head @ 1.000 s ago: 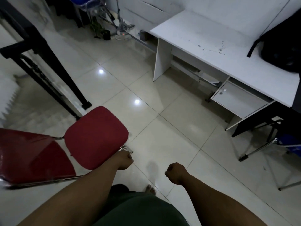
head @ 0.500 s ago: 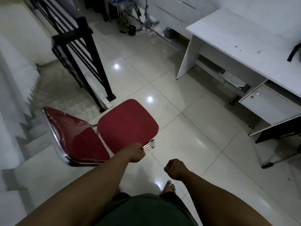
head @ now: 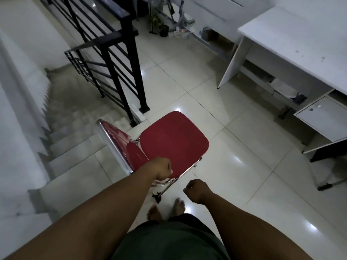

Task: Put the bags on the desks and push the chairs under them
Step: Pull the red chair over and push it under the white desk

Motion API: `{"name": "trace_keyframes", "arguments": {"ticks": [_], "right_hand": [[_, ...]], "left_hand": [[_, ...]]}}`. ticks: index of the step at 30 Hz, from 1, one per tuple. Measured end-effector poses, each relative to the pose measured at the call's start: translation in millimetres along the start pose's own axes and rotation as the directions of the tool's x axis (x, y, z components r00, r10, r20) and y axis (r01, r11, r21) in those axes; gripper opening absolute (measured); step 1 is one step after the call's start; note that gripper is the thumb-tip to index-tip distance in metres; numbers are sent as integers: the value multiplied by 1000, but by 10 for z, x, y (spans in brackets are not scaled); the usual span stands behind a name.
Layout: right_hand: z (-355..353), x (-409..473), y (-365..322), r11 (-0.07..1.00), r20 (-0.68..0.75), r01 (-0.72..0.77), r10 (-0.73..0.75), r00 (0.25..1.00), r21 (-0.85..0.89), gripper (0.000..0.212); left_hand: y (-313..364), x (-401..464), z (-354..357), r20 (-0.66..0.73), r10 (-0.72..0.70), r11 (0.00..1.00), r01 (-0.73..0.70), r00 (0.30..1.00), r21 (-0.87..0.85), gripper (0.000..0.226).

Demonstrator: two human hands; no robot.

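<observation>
Head view: the left hand [head: 161, 170] is clenched on the near edge of the red chair [head: 173, 142], which stands on the tiled floor [head: 234, 166] beside the black stair railing [head: 120, 59]. The right hand [head: 197, 190] is a closed fist grasping nothing. The white worktop [head: 300, 40] stands well apart at right.

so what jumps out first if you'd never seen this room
The red chair in the middle of the pale tiled floor, with the left hand closed on its near edge. To its left, a black railing guards stairs dropping away. A white desk stands at upper right; the right hand is a fist, holding nothing.
</observation>
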State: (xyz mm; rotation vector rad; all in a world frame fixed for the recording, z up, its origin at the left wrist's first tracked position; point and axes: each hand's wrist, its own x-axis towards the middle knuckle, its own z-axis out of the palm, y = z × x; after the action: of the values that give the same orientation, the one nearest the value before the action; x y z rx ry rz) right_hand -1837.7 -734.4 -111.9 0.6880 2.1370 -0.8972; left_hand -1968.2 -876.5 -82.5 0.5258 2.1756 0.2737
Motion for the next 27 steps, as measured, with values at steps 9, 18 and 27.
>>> {"name": "trace_keyframes", "arguments": {"ticks": [9, 18, 27], "right_hand": [[111, 123, -515, 988, 21, 52, -50, 999, -143, 21], [294, 271, -1057, 999, -78, -6, 4, 997, -32, 26], [566, 214, -1834, 970, -180, -221, 237, 955, 103, 29]], "left_hand": [[-472, -114, -338, -115, -28, 998, 20, 993, -67, 21], [-932, -12, -945, -100, 131, 951, -96, 986, 295, 26], [-1351, 49, -1385, 85, 376, 780, -365, 923, 508, 46]]}}
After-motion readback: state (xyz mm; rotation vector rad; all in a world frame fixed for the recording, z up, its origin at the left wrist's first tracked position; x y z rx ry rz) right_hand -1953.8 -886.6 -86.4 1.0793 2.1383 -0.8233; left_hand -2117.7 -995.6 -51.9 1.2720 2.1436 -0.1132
